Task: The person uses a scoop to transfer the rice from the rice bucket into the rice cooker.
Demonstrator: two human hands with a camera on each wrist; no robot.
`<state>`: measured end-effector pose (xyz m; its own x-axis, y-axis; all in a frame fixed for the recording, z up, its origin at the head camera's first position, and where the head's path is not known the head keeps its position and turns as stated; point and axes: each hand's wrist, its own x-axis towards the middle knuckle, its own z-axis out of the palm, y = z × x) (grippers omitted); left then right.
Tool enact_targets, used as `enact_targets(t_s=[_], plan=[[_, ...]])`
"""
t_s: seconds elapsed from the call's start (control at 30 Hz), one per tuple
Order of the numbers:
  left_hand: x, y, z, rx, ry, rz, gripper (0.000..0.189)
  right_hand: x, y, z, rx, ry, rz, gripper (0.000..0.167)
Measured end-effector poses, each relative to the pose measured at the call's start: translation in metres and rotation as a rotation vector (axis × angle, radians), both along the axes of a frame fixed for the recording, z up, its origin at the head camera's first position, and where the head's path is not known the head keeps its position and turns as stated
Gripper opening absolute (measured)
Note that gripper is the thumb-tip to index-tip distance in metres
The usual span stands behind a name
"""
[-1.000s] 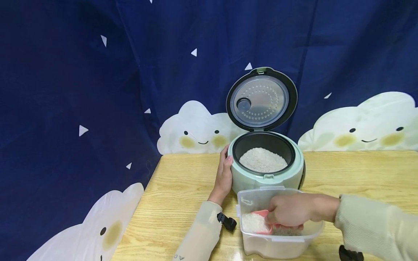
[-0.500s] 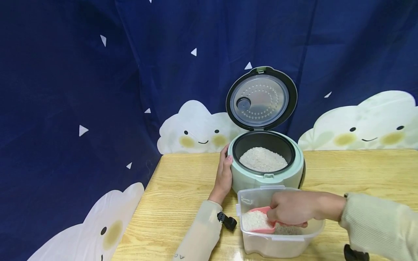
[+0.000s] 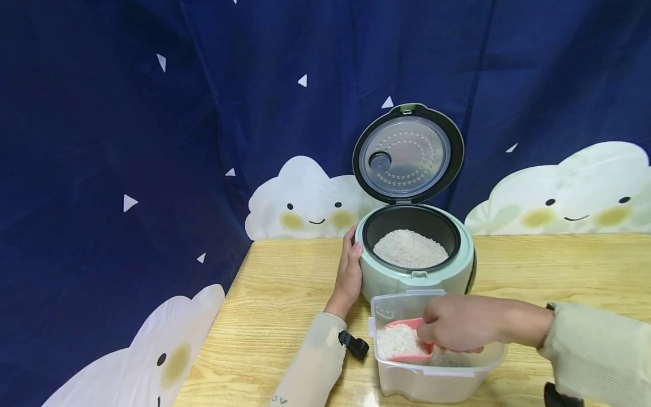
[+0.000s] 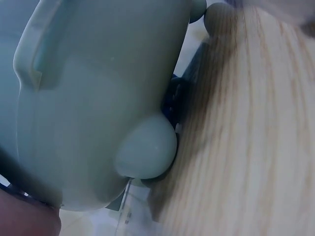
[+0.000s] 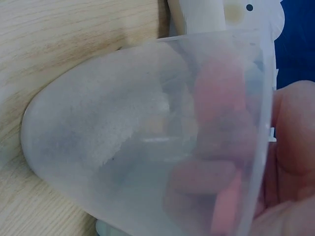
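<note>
My left hand (image 3: 348,280) rests against the left side of a mint green rice cooker (image 3: 437,285), thumb near its rim. The cooker's lid (image 3: 409,155) stands raised, and white rice (image 3: 409,249) lies in the dark inner pot. In front sits a clear plastic bin (image 3: 432,384) with rice at its bottom. Inside the bin, my right hand (image 3: 463,322) grips a pink scoop (image 3: 414,358) heaped with rice; the fingers hide its handle. Through the cloudy bin wall, the right wrist view shows the scoop (image 5: 221,93) and curled fingers. The left wrist view shows the cooker's lower side (image 4: 108,88).
A light wooden table (image 3: 274,282) carries the cooker and bin, which stand close together. Behind it hangs a dark blue curtain (image 3: 285,113) with cloud prints. A black strap (image 3: 353,345) is on my left wrist.
My right hand has drawn slightly to the right and the scoop has risen a little inside the bin, showing more of its rice. The left hand and cooker have stayed put.
</note>
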<state>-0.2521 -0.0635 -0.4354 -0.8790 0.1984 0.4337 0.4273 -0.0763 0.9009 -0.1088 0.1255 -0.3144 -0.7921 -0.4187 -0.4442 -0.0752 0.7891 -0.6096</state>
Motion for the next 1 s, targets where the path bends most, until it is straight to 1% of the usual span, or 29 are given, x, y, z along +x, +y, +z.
enact_targets(t_s=[0.27,0.37,0.47,0.67,0.87,1.0], plan=[[0.001,0.0,0.001,-0.014,0.009,0.009,0.059,0.0,0.004,-0.001,0.026,0.15,0.06,0.026],[0.001,0.0,0.002,-0.018,0.011,0.012,0.059,0.001,0.004,0.0,0.034,0.177,0.072,0.026],[0.002,0.001,0.003,-0.015,0.012,0.012,0.059,0.002,0.004,0.004,0.043,0.165,0.06,0.025],[0.001,0.001,0.003,-0.011,0.014,0.01,0.06,0.001,0.009,0.012,0.039,0.109,0.047,0.024],[0.001,0.0,0.001,-0.012,0.013,0.01,0.059,0.0,0.012,0.014,0.03,0.09,0.033,0.025],[0.0,0.0,-0.001,-0.012,0.008,0.009,0.058,0.0,0.014,0.014,-0.002,0.054,0.02,0.024]])
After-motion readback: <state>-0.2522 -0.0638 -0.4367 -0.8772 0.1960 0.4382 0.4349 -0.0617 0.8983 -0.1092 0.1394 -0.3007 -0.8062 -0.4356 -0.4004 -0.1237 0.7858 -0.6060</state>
